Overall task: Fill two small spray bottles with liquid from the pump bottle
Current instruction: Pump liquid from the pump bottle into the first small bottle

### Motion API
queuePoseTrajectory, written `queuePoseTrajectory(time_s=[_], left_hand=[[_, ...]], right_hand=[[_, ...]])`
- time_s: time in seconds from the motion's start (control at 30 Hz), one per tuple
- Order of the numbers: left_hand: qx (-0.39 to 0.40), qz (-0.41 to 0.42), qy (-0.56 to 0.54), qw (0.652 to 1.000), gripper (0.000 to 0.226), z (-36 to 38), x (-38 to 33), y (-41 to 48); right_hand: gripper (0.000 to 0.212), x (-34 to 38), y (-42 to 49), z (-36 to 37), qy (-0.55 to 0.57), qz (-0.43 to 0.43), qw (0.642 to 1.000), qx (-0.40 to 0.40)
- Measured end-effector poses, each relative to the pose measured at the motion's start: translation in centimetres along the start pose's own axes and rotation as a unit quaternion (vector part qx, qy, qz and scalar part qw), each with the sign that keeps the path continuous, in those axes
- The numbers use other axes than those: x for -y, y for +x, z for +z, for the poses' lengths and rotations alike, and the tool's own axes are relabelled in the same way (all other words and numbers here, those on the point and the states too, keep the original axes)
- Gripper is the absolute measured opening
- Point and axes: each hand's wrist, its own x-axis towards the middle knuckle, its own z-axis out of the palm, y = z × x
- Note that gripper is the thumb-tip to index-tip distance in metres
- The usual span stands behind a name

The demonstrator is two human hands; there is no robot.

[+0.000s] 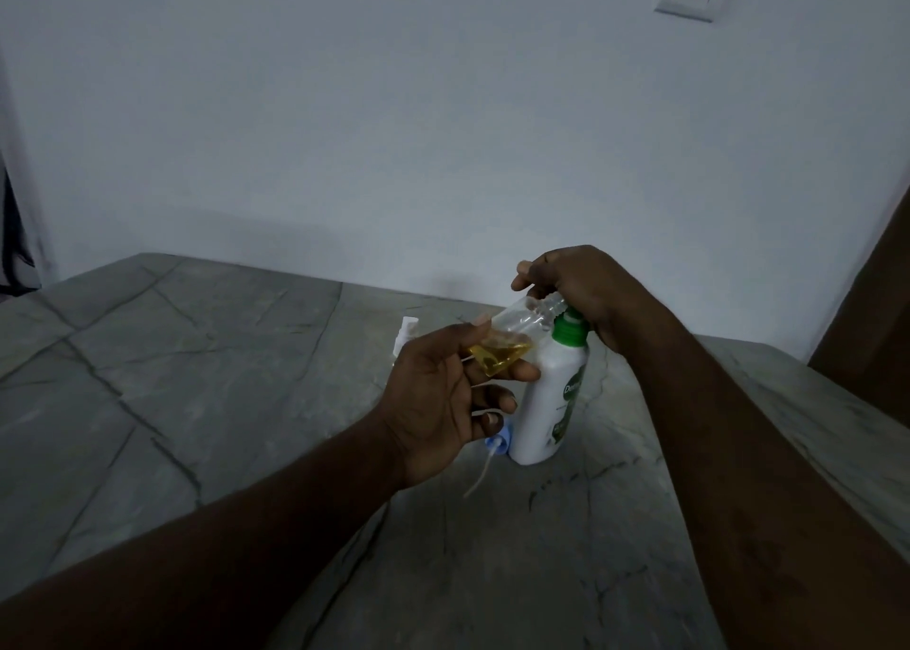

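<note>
Filling in progress: left hand (443, 403) holds the tilted, partly filled small spray bottle (512, 334) at the pump bottle (551, 403), whose head the right hand (576, 285) grips; topping-up and capping apparently remain.

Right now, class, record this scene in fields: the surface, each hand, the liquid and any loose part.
surface: grey stone-patterned table
left hand: holds small clear plastic spray bottle, tilted, neck towards the pump
liquid: yellow liquid pooled in its lower end
right hand: grips top of white pump bottle with green collar
loose part: blue spray cap with white tube, lying by the pump bottle's base
</note>
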Motion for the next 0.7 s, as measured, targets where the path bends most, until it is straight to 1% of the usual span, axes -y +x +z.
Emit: queuePoseTrajectory(time_s=[0.1, 0.2, 0.5, 0.7], left_hand=[[0.025, 0.008, -0.001, 1.0, 0.051, 0.2, -0.2, 0.0], [0.029, 0.011, -0.005, 0.999, 0.053, 0.3, -0.4, 0.0], [0.001, -0.002, 0.001, 1.0, 0.049, -0.1, 0.0, 0.1], [0.002, -0.006, -0.002, 1.0, 0.06, 0.0, 0.0, 0.0]], right_hand=[[0.025, 0.5, -0.1, -0.5, 0.007, -0.018, 1.0, -0.014], [0.024, 0.8, 0.0, -0.7, -0.008, -0.034, 0.999, -0.02], [0.019, -0.1, 0.0, 0.0, 0.011, 0.022, 1.0, 0.02], [0.023, -0.3, 0.0, 0.0, 0.011, 0.003, 1.0, 0.011]])
